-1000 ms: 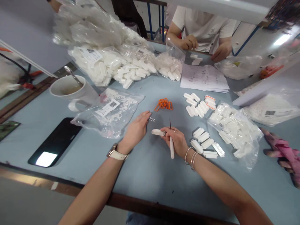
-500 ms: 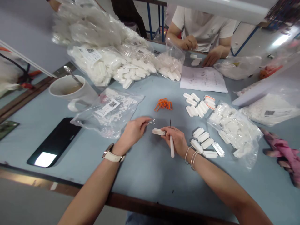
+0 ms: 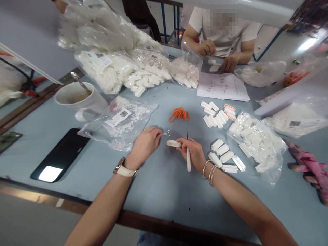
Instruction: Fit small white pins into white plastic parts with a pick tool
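My left hand [image 3: 147,143] has its fingertips pinched together at the edge of some tiny white pieces [image 3: 167,133]; whatever it grips is too small to name. In my right hand [image 3: 192,152] are a white oblong part [image 3: 173,143], pointing left, and a white-handled tool [image 3: 188,160] with a thin dark tip pointing away from me. Orange frames [image 3: 178,114] lie in a pile beyond the hands. To the right are two groups of white parts, one farther off [image 3: 215,114] and one nearer [image 3: 226,156].
A mug [image 3: 81,99] with a spoon, a phone [image 3: 60,155] and a bag of tiny pieces [image 3: 125,119] are at left. Filled bags [image 3: 123,70] stand behind; another bag [image 3: 256,143] lies right. Across the table, a person [image 3: 222,37] works beyond a paper sheet [image 3: 221,85].
My left hand has shifted slightly left and back from the tiny pieces, more of which now show. The right hand is almost unchanged. The other person's hand on the right has moved slightly left.
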Demonstrator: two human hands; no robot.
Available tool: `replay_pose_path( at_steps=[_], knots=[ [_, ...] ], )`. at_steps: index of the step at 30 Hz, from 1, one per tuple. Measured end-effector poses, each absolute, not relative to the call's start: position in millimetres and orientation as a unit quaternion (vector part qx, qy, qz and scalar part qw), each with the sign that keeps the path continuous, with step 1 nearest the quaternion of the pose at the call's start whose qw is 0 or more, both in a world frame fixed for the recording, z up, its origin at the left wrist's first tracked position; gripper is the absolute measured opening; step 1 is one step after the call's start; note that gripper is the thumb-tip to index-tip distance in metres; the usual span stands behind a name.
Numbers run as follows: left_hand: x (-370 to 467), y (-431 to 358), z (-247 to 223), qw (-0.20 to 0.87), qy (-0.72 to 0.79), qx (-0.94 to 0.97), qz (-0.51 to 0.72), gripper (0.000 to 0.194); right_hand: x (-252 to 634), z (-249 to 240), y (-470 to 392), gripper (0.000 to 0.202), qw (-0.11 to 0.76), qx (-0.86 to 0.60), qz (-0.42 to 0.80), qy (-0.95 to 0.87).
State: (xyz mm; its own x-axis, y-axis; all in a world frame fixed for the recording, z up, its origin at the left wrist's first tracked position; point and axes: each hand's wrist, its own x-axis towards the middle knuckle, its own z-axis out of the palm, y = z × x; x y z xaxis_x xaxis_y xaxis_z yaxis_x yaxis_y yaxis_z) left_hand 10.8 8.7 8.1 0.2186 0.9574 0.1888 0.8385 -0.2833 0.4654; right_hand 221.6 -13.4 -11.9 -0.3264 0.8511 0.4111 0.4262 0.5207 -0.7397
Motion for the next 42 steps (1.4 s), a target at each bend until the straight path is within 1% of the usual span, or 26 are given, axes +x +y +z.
replay_pose_path(
  at_steps=[5,8,13,20,25,32,37,42],
  knots=[
    [18.1,6.2,26.8,0.314,0.537,0.738,0.261,0.017,221.1,-8.9,-13.2,0.020,0.410,-0.406,0.267,-0.772],
    [23.4,4.1,32.7,0.362,0.508,0.736,0.264,0.016,221.0,-6.8,-13.0,0.018,0.409,-0.407,0.268,-0.772],
    [27.7,3.2,29.7,0.354,0.506,0.739,0.270,0.016,220.7,-6.7,-12.9,0.014,0.407,-0.410,0.266,-0.772],
    [27.9,2.2,23.4,0.346,0.506,0.741,0.274,0.016,220.9,-7.9,-13.1,0.017,0.410,-0.412,0.271,-0.767],
    [28.6,0.4,21.4,0.324,0.502,0.754,0.272,0.019,220.8,-4.9,-13.0,0.020,0.407,-0.411,0.266,-0.771],
    [28.8,-1.0,17.4,0.284,0.498,0.767,0.289,0.016,220.7,-6.0,-13.0,0.022,0.411,-0.400,0.271,-0.773],
    [29.6,-0.4,16.1,0.298,0.505,0.765,0.265,0.012,220.4,-11.1,-12.5,0.021,0.415,-0.408,0.266,-0.769],
    [30.6,0.2,19.0,0.300,0.501,0.767,0.268,0.013,220.5,-12.5,-12.7,0.021,0.406,-0.403,0.267,-0.776]
  ],
)
